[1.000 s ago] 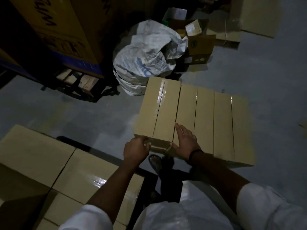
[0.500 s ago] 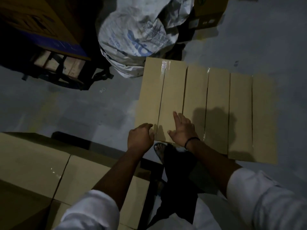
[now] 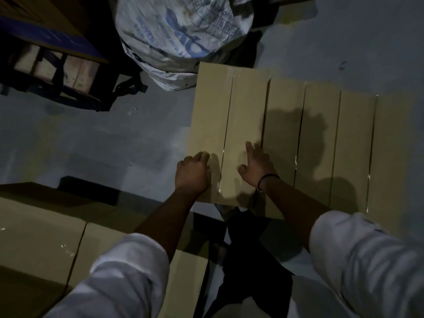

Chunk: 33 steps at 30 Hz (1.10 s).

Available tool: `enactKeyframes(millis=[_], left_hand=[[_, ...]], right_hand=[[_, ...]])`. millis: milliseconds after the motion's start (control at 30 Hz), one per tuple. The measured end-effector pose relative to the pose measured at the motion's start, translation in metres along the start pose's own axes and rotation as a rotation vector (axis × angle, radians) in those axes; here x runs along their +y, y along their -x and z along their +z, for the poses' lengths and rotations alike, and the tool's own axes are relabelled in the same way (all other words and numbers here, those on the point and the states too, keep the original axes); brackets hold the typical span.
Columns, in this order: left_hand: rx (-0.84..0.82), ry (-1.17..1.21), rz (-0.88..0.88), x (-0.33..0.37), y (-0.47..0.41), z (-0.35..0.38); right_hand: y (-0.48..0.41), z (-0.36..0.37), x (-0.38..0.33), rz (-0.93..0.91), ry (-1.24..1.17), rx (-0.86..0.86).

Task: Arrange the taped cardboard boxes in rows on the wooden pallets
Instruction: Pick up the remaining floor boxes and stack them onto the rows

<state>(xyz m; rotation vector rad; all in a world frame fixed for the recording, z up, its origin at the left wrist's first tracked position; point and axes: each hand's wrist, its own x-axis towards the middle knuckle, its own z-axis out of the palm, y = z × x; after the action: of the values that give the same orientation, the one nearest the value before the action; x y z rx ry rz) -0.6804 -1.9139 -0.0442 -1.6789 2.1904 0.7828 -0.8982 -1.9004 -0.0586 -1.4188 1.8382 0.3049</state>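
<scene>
Three taped tan cardboard boxes lie side by side on the grey floor. The leftmost box (image 3: 229, 111) sits against the middle box (image 3: 302, 134), with the third box (image 3: 376, 157) at the right; its far end reaches slightly further than theirs. My left hand (image 3: 192, 173) rests on top of the leftmost box near its near left corner, fingers stretched forward. My right hand (image 3: 257, 167) lies flat on the same box by its right edge, fingers spread. More taped boxes (image 3: 41, 237) stand in a row at the lower left.
A large white printed sack (image 3: 183, 26) lies just beyond the leftmost box. At the upper left a big carton with a blue stripe (image 3: 46, 33) stands on a wooden pallet (image 3: 57, 67). Bare grey floor lies between that pallet and the boxes. My foot (image 3: 229, 210) is under the box's near end.
A second ago both hands gripped the leftmost box's raised near end. The box now lies against the row and both hands rest on its top. My view has leaned in closer.
</scene>
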Motion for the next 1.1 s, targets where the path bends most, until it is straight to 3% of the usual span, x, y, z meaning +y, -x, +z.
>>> enactKeyframes(millis=[300,633,867,1100], left_hand=[[-0.196,-0.081,-0.028,-0.007,-0.049,0.005],[-0.307,0.153,0.007,-0.027,-0.08,0.024],[-0.271,0.073,0.091,-0.046,-0.082,0.029],[-0.176,0.191,0.054,-0.037,-0.07,0.029]], right_hand=[[-0.038,-0.006,0.0,0.094,-0.072,0.014],[-0.04,-0.001,-0.007,0.1,0.027,0.082],[-0.048,0.009,-0.019,0.088,-0.031,0.015],[-0.052,0.007,-0.025,0.135,-0.138,0.049]])
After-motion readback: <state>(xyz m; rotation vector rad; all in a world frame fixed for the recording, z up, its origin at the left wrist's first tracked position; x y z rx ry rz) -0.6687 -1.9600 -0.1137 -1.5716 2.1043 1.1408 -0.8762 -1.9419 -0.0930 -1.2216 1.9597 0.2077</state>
